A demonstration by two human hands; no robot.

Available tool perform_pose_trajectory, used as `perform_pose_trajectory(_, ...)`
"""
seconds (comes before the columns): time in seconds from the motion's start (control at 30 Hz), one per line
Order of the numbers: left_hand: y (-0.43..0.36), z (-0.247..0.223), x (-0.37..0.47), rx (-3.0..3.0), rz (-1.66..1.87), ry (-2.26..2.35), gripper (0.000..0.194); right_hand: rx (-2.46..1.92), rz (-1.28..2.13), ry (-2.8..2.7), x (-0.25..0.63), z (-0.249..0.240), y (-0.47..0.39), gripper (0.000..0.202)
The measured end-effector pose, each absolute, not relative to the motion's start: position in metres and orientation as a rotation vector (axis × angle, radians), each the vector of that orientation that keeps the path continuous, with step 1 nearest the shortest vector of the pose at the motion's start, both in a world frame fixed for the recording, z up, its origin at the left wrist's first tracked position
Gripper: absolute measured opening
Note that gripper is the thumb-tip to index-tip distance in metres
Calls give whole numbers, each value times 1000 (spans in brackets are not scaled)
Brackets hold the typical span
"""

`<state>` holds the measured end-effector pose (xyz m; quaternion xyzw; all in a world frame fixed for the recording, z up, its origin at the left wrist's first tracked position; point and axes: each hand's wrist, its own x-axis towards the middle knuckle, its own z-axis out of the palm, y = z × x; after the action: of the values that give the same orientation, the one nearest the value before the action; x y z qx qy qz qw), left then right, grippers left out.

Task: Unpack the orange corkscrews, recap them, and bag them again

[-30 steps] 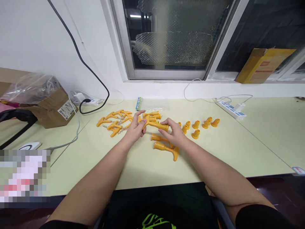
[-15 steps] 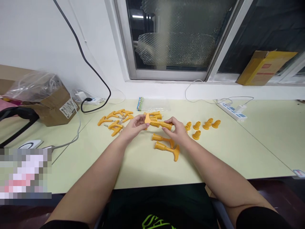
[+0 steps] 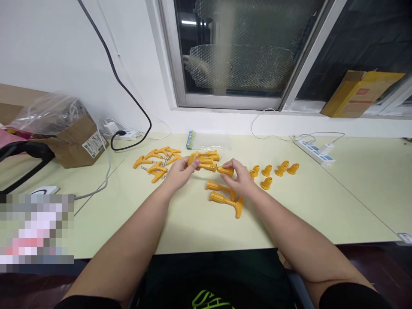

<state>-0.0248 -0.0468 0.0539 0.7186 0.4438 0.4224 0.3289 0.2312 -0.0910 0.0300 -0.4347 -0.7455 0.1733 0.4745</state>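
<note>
Our left hand (image 3: 180, 171) pinches the corkscrew (image 3: 207, 166), its long axis nearly toward three o'clock; our right hand (image 3: 241, 177) pinches a cap (image 3: 225, 171).

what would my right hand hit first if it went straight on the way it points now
Most likely the yellow T-handle held in your left hand, just past the yellow sleeve your right hand holds, though depth is hard to judge from one view.
</note>
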Motion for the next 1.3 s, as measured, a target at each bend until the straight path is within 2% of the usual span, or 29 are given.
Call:
perform_pose_trajectory(0.1,-36,52,-36,1566,1254,1342,33,-1153,160,-1831,238,34,-88,13)
perform_pose_trajectory(0.23,-21,50,-61,1589,1410,1563,23,-1461,-51,-1865,255,26,-80,18)
perform_pose_trajectory(0.37,-14,48,-78,1816,1253,1893,22,-1561,-176,-1912,270,8,-74,20)
perform_pose_trajectory(0.47,-15,46,-80,1889,1033,2132,35,-1561,-207,-1950,267,5,-72,17)
perform_pose_trajectory(0.6,-15,41,-76,1875,766,2300,46,-1372,10,-2162,244,10,-66,24)
perform_pose_trajectory(0.77,-13,31,-76,1839,718,2342,48,-1203,309,-2309,220,8,-51,38)
perform_pose_trajectory(1.0,-12,26,-75,1798,785,2414,48,-1560,244,-2168,222,5,-58,27)
perform_pose_trajectory(1.1,-16,32,-69,1819,907,2416,45,-1573,242,-2134,222,7,-61,19)
perform_pose_trajectory(1.2,-24,39,-59,2025,1097,2219,36,-1518,376,-1910,222,11,-63,23)
perform_pose_trajectory(1.3,-32,41,-47,2327,1131,1737,40,-1395,747,-1534,224,16,-65,34)
